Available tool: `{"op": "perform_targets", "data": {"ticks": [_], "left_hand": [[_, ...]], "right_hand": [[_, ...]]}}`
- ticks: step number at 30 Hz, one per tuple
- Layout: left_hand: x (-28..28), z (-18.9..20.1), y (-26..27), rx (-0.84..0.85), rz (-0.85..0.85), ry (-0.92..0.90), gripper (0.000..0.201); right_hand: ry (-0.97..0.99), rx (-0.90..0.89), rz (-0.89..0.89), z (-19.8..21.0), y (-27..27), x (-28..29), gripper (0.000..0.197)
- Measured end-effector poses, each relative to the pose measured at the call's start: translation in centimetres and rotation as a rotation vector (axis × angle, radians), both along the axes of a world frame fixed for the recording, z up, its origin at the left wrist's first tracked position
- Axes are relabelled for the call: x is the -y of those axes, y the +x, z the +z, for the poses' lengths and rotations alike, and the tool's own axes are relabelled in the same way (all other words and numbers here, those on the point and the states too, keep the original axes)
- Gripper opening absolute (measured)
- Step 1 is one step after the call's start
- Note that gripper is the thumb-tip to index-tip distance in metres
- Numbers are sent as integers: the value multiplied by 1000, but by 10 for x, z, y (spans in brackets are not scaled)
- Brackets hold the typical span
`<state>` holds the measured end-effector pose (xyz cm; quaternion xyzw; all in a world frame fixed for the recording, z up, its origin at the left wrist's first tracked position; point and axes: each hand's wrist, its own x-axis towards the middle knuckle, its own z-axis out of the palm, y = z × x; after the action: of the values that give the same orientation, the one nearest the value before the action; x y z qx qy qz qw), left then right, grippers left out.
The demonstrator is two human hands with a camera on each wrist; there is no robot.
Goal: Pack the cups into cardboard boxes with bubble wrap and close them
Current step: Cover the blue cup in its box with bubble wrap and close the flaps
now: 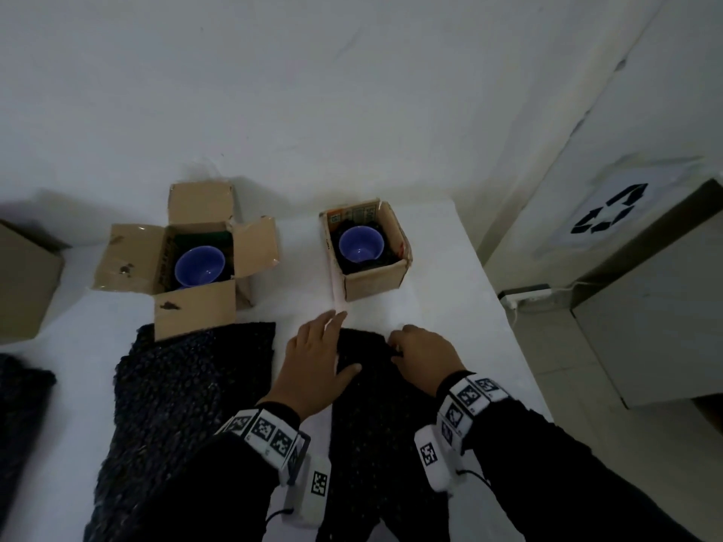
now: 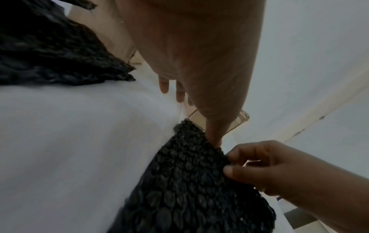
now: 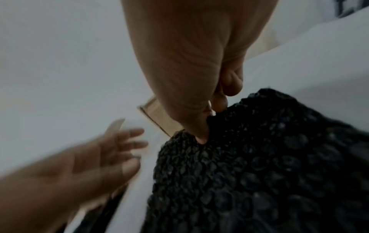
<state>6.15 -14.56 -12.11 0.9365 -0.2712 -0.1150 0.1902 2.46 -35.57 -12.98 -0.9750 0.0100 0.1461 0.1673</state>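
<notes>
Two blue cups sit in open cardboard boxes on the white table: one cup (image 1: 199,266) in the left box (image 1: 195,311) with its flaps spread, the other cup (image 1: 360,244) in the smaller right box (image 1: 375,283). A black bubble wrap sheet (image 1: 371,404) lies in front of the right box. My right hand (image 1: 414,350) pinches its far edge between thumb and fingers, as the right wrist view shows (image 3: 207,126). My left hand (image 1: 313,357) lies flat with straight fingers at the sheet's left edge, its thumb on the wrap (image 2: 189,181).
A second black bubble wrap sheet (image 1: 187,385) lies under the left box's front flap. Another cardboard box (image 1: 23,279) and a dark wrap piece (image 1: 19,404) are at the far left. Past the table's right edge stand a recycling bin (image 1: 645,307) and a power strip (image 1: 524,297).
</notes>
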Motion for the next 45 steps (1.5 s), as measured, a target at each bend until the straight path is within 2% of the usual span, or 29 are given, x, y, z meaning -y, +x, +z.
{"op": "perform_targets", "data": {"ticks": [3,5,7,10,13,15,19,22,24,26,29,32,34,37,41,45], "left_hand": [[-7,-3,-11,-186,61,-119,103],[-8,-1,-13,-353,106,-283,103],[-8,4,-15,-446,111,-373,80],[-11,17,-12,-393,105,-346,28],[-16,37,0,-331,40,-202,14],[-17,53,11,-279,24,-217,5],[-12,91,33,-269,120,-449,26],[-6,116,56,-167,174,-589,28],[0,134,67,-177,201,-783,25],[7,148,77,-97,179,-911,34],[20,158,98,189,108,-737,55],[32,154,121,187,26,-554,77],[38,140,132,178,9,-475,88],[42,117,139,195,30,-342,97],[45,90,133,301,95,-40,94],[50,66,121,392,81,97,79]], "right_hand": [[280,197,-175,13,-3,4,17],[432,365,-294,31,-1,5,13],[549,467,-392,50,2,7,9],[713,542,-429,77,4,14,4],[877,531,-492,95,5,26,10],[993,510,-558,108,4,31,19],[1158,500,-685,129,6,35,35],[1180,564,-600,138,10,38,23],[1145,591,-529,142,13,42,12],[1084,610,-495,143,19,47,6],[1067,602,-497,139,29,53,22],[1069,573,-541,129,39,49,44],[1017,571,-574,116,49,41,44],[899,588,-611,94,65,28,32],[770,623,-618,70,83,12,26],[604,555,-583,54,94,7,23]]}}
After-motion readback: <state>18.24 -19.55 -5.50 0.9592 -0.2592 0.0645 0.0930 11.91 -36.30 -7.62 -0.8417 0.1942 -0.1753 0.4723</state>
